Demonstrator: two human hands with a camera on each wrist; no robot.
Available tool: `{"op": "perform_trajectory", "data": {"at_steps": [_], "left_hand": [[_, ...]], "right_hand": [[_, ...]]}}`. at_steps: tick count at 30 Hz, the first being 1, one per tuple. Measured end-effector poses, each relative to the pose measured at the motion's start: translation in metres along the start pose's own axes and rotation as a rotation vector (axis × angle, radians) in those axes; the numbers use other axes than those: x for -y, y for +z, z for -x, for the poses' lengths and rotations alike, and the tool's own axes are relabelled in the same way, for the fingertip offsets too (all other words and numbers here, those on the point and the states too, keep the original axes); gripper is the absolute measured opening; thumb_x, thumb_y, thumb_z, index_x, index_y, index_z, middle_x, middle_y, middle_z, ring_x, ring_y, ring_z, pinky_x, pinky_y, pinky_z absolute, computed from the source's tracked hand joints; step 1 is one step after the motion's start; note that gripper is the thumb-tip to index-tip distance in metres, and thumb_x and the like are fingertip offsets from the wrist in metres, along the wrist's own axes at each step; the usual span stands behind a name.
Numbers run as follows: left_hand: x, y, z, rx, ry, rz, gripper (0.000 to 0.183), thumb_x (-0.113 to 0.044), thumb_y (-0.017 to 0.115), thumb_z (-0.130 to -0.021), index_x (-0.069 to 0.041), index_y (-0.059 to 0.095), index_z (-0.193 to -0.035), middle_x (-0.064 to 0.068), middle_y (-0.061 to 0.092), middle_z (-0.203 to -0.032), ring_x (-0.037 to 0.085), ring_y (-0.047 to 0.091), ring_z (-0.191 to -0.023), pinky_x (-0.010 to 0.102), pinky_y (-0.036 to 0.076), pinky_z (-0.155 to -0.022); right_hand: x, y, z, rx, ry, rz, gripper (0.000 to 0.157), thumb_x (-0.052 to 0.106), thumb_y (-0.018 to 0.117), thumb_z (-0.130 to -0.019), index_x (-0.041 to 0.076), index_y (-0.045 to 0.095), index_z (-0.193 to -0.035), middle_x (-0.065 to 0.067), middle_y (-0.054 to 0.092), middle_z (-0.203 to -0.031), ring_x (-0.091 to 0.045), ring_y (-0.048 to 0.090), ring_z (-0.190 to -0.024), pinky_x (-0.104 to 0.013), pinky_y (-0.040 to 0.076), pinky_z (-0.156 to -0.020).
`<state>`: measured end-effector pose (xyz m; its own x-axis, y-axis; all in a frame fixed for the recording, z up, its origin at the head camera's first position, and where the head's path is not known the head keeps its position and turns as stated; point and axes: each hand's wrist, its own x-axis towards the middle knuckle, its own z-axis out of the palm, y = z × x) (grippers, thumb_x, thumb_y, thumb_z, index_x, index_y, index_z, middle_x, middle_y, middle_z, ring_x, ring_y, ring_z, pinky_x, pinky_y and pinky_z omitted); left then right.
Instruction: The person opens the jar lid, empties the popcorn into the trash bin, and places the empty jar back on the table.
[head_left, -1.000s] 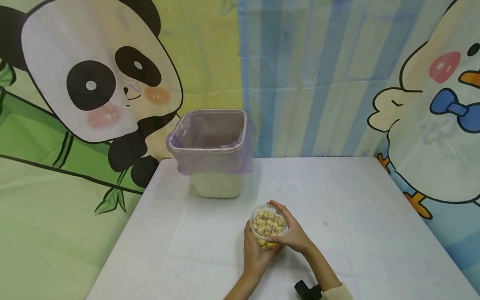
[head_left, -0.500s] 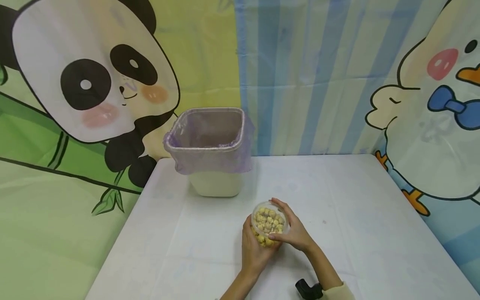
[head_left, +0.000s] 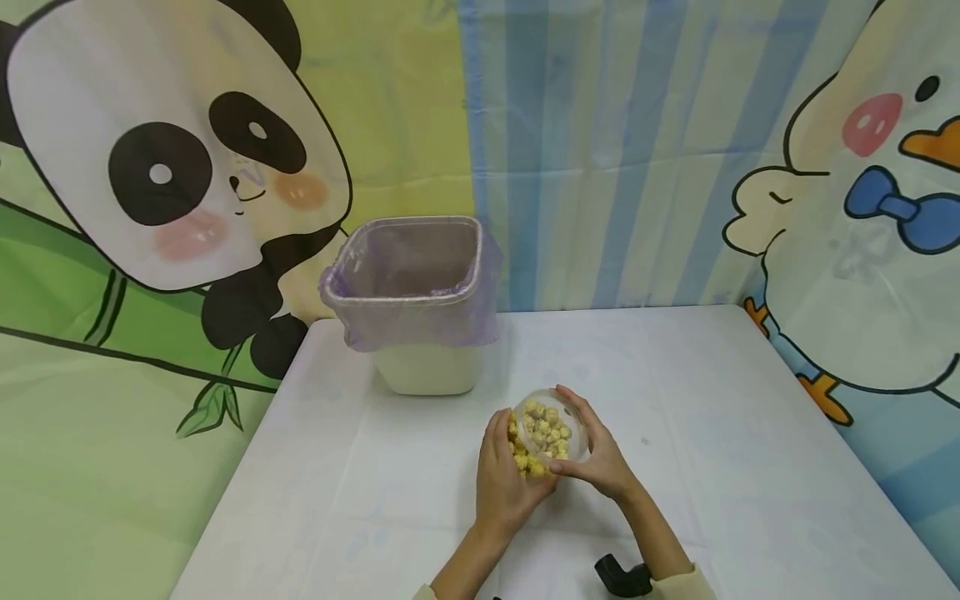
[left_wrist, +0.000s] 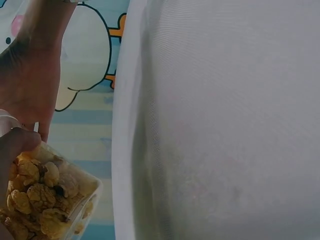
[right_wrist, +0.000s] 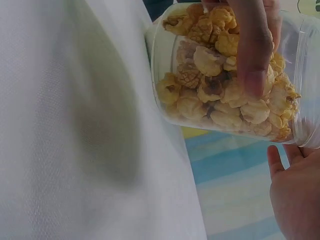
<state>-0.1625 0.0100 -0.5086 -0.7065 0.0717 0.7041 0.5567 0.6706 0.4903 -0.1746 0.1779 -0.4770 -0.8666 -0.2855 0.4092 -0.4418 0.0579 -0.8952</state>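
Note:
A clear plastic jar of popcorn (head_left: 527, 463) is held over the near middle of the table in the head view. My left hand (head_left: 501, 483) grips its side, and the jar leans to the right. On its round transparent lid (head_left: 577, 435) is my right hand (head_left: 606, 468), thumb on the near rim and fingers round the far rim. In the right wrist view, left-hand fingers (right_wrist: 252, 60) lie across the jar (right_wrist: 210, 105), and the right hand (right_wrist: 300, 195) is at the lid end. The left wrist view shows the jar's base corner (left_wrist: 85, 192).
A pale bin (head_left: 429, 371) with a purple liner stands at the back left of the white table (head_left: 660, 400). Near the front, a black curved object (head_left: 622, 577) sits by the right sleeve (head_left: 681, 585). Printed cloth (head_left: 585, 167) hangs behind.
Both hands have moved slightly away from me with the jar. The jar leans more to the right, and its lid end has shifted right. The head view has also shifted a little.

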Motion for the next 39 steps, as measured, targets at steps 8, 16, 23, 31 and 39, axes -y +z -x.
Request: {"op": "perform_trajectory", "data": {"at_steps": [8, 16, 23, 31, 39], "left_hand": [[-0.005, -0.004, -0.007, 0.032, 0.017, -0.024, 0.101, -0.050, 0.079, -0.059, -0.001, 0.034, -0.135, 0.011, 0.041, -0.132, 0.020, 0.042, -0.120, 0.035, 0.038, -0.098], [-0.007, -0.006, -0.011, 0.054, 0.016, -0.041, 0.101, -0.050, 0.078, -0.057, -0.002, 0.034, -0.135, 0.010, 0.041, -0.131, 0.020, 0.043, -0.118, 0.036, 0.039, -0.097], [-0.008, -0.008, -0.013, 0.061, 0.026, -0.041, 0.101, -0.048, 0.080, -0.056, -0.002, 0.035, -0.135, 0.011, 0.041, -0.130, 0.021, 0.042, -0.118, 0.037, 0.039, -0.096], [-0.009, -0.008, -0.015, 0.064, 0.039, -0.022, 0.101, -0.045, 0.080, -0.054, -0.003, 0.036, -0.134, 0.012, 0.041, -0.127, 0.022, 0.040, -0.115, 0.039, 0.039, -0.094], [-0.008, -0.009, -0.018, 0.070, 0.062, 0.006, 0.098, -0.043, 0.081, -0.054, -0.003, 0.038, -0.132, 0.012, 0.042, -0.126, 0.022, 0.041, -0.114, 0.042, 0.037, -0.092]], "right_hand": [[0.001, -0.003, 0.000, -0.020, 0.004, -0.001, 0.101, 0.016, 0.082, -0.063, 0.013, 0.024, -0.146, -0.013, 0.026, -0.147, -0.039, 0.022, -0.132, -0.068, 0.021, -0.095], [0.002, -0.002, 0.000, -0.042, 0.009, 0.008, 0.101, 0.013, 0.083, -0.062, 0.012, 0.025, -0.145, -0.012, 0.028, -0.146, -0.040, 0.022, -0.131, -0.069, 0.020, -0.094], [0.004, -0.001, 0.000, -0.070, 0.010, 0.012, 0.098, 0.004, 0.080, -0.061, 0.013, 0.028, -0.144, -0.012, 0.030, -0.145, -0.035, 0.024, -0.132, -0.066, 0.021, -0.095], [0.002, -0.003, 0.001, -0.077, 0.020, -0.016, 0.096, 0.002, 0.078, -0.061, 0.012, 0.031, -0.143, -0.013, 0.034, -0.142, -0.036, 0.029, -0.127, -0.064, 0.027, -0.094], [0.003, -0.003, -0.002, -0.064, 0.008, -0.043, 0.096, -0.001, 0.079, -0.059, 0.008, 0.031, -0.142, -0.016, 0.034, -0.142, -0.039, 0.028, -0.127, -0.064, 0.025, -0.094]]}}
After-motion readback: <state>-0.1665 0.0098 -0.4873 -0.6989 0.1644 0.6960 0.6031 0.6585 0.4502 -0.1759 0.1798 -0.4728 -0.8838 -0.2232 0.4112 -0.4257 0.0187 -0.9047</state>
